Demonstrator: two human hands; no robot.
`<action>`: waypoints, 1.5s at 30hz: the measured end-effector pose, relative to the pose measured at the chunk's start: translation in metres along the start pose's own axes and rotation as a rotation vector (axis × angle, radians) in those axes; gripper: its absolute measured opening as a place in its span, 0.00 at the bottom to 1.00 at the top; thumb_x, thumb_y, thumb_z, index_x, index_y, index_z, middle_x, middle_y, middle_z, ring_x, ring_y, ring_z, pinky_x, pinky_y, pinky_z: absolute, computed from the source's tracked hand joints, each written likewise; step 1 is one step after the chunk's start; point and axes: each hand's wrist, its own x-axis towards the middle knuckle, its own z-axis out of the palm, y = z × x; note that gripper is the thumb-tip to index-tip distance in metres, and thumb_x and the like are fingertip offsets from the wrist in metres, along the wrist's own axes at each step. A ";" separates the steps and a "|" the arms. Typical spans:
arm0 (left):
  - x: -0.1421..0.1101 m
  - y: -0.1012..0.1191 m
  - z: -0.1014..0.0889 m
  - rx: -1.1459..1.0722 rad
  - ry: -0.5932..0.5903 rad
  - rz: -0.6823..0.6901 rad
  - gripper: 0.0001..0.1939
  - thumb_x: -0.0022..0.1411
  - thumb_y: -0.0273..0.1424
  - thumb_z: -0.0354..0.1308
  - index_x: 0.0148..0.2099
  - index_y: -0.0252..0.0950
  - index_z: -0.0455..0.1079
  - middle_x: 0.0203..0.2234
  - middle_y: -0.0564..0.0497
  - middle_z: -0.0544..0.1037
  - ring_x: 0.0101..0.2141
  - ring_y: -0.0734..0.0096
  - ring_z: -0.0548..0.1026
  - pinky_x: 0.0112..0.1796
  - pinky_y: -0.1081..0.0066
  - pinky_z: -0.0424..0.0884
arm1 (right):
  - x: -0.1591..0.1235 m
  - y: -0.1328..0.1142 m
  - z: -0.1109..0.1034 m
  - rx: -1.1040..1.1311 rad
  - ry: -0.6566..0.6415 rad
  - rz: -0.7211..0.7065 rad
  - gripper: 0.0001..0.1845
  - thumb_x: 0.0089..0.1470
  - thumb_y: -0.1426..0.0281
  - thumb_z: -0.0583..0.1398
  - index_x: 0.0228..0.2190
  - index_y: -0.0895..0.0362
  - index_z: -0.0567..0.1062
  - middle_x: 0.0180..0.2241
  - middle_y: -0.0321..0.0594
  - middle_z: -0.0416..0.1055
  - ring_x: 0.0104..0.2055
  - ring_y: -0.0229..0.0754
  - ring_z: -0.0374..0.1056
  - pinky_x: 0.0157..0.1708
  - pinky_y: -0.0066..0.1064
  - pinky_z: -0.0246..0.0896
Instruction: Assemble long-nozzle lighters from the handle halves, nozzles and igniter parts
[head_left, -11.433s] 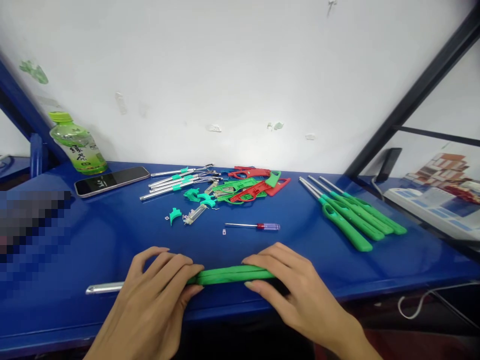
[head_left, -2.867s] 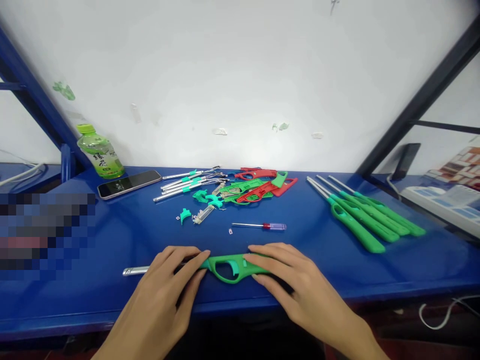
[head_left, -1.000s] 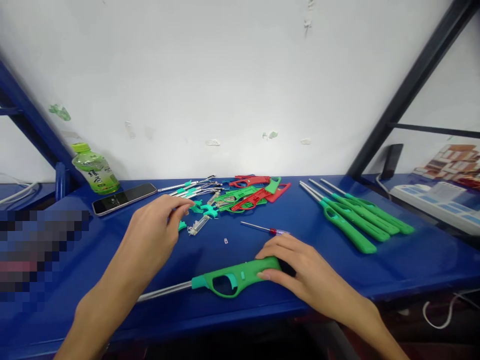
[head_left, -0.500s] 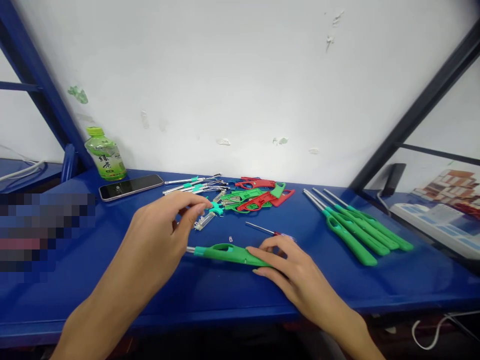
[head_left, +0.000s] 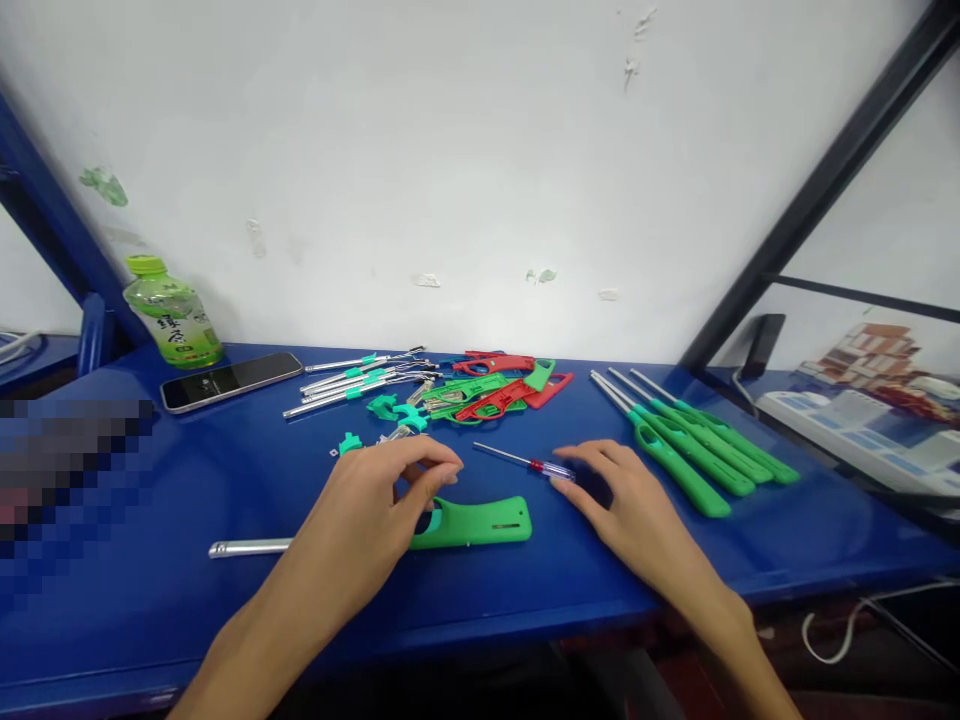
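Note:
My left hand (head_left: 397, 490) is closed, thumb and fingertips pinched together above a green lighter (head_left: 487, 522). Whatever sits in that pinch is too small or hidden to make out. This long-necked lighter lies flat on the blue table, its metal tube pointing left; my left hand covers its middle. To the right, my right hand (head_left: 615, 500) has thumb and fingers apart on either side of the handle of a small screwdriver (head_left: 536, 466). The screwdriver rests on the table, its shaft pointing left. Turquoise plastic parts (head_left: 409, 417) lie behind my left hand.
At the back lie metal lighter tubes (head_left: 322, 402) with wires and a pile of red and green lighter shells (head_left: 495, 400). Several assembled green lighters (head_left: 675, 465) are on the right. A phone (head_left: 232, 382) and a bottle (head_left: 174, 318) stand at the left, a blue tabletop (head_left: 480, 600) beneath.
My right hand has let go of the green lighter and moved right to the screwdriver. My left hand has come down over the lighter, where a tiny pale piece lay behind it.

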 end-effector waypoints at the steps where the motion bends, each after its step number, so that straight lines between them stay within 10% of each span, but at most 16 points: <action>1: 0.000 0.000 0.001 -0.009 -0.002 0.003 0.13 0.69 0.42 0.58 0.40 0.43 0.81 0.27 0.54 0.82 0.24 0.68 0.77 0.28 0.70 0.72 | 0.000 0.003 0.000 0.020 -0.033 0.006 0.12 0.68 0.61 0.64 0.50 0.49 0.81 0.48 0.44 0.79 0.52 0.56 0.74 0.55 0.50 0.70; 8: 0.001 0.001 0.007 -0.145 -0.012 -0.066 0.14 0.65 0.44 0.61 0.39 0.40 0.81 0.28 0.51 0.82 0.26 0.66 0.79 0.28 0.70 0.73 | 0.002 -0.005 -0.003 0.157 -0.018 0.067 0.10 0.70 0.61 0.61 0.45 0.50 0.82 0.43 0.40 0.84 0.41 0.49 0.80 0.44 0.40 0.75; 17: 0.004 0.002 0.005 -0.254 0.009 -0.218 0.16 0.57 0.46 0.66 0.38 0.38 0.81 0.19 0.52 0.77 0.24 0.63 0.78 0.23 0.71 0.65 | -0.004 -0.034 -0.016 0.587 0.361 0.212 0.10 0.66 0.60 0.66 0.41 0.52 0.83 0.29 0.37 0.83 0.30 0.43 0.79 0.31 0.31 0.75; 45: 0.002 -0.002 0.005 -0.314 -0.059 -0.187 0.14 0.61 0.46 0.68 0.39 0.40 0.80 0.25 0.53 0.79 0.25 0.70 0.76 0.24 0.73 0.61 | -0.009 -0.044 -0.010 0.705 0.337 0.198 0.07 0.65 0.62 0.67 0.40 0.52 0.83 0.30 0.37 0.83 0.31 0.42 0.80 0.30 0.29 0.77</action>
